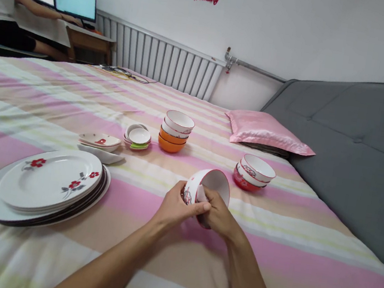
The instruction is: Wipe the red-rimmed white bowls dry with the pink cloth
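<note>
A white bowl (217,186) with a red rim and a printed pattern is tipped on its side just above the bedspread, its mouth turned to the right. My left hand (177,207) is closed around its outer wall, thumb toward the rim. At the near rim, my right hand (218,213) has its fingers curled into the bowl, pinching a pale, cloth-like piece (201,193); most of that piece is hidden. To the right stands a short stack of white and red bowls (256,169). Farther back is another stack, white bowls over orange ones (175,134).
Stacked flowered plates (51,180) lie at left, with oval dishes (100,142) and small nested dishes (138,137) beyond. A pink pillow (269,130) rests by the grey headboard (351,139). Cables (126,74) lie at the far edge. A person (3,5) sits at a desk with monitors.
</note>
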A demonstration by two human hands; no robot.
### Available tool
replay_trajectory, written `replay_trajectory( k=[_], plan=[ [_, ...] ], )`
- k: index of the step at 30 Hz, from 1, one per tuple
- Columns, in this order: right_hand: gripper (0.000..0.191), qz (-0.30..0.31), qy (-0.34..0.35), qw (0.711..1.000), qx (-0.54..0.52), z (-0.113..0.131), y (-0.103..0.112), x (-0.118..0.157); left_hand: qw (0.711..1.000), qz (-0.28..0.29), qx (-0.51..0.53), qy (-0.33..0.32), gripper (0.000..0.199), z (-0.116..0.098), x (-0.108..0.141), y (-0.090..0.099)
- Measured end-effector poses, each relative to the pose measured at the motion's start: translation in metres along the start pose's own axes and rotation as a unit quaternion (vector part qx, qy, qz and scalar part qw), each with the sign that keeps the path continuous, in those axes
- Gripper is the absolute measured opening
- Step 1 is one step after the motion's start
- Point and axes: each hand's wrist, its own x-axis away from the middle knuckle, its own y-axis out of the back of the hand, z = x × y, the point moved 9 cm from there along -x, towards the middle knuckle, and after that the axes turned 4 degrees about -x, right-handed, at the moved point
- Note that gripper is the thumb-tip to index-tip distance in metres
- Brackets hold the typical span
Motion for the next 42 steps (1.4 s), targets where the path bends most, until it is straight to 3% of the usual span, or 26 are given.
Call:
replay_trajectory(
  k=[4,9,15,21,32,42],
  plan=[
    [0.016,0.025,-0.015,0.992,0.125,-0.003,0.0,0.006,1.0,-0.014,0.018,0.001,0.072,-0.001,0.001,0.0],
    [0.02,-0.028,0.062,0.962,0.266,0.01,0.005,0.008,0.999,-0.031,0.015,-0.008,0.07,0.0,0.001,0.003],
    [0.022,-0.09,0.122,0.937,0.316,0.016,0.012,0.009,0.998,-0.056,0.034,-0.013,0.074,0.002,-0.004,0.013],
    [0.029,-0.034,0.117,0.915,0.385,0.019,-0.001,0.005,0.997,-0.061,0.051,-0.012,0.074,0.003,-0.006,0.017],
    [0.04,0.0,0.18,0.876,0.447,0.02,-0.007,0.005,0.996,-0.046,0.074,-0.003,0.071,0.001,-0.006,0.015],
    [0.059,-0.033,0.132,0.834,0.534,0.004,-0.004,0.002,0.998,-0.06,0.006,0.007,0.074,0.008,-0.01,0.022]
  ],
)
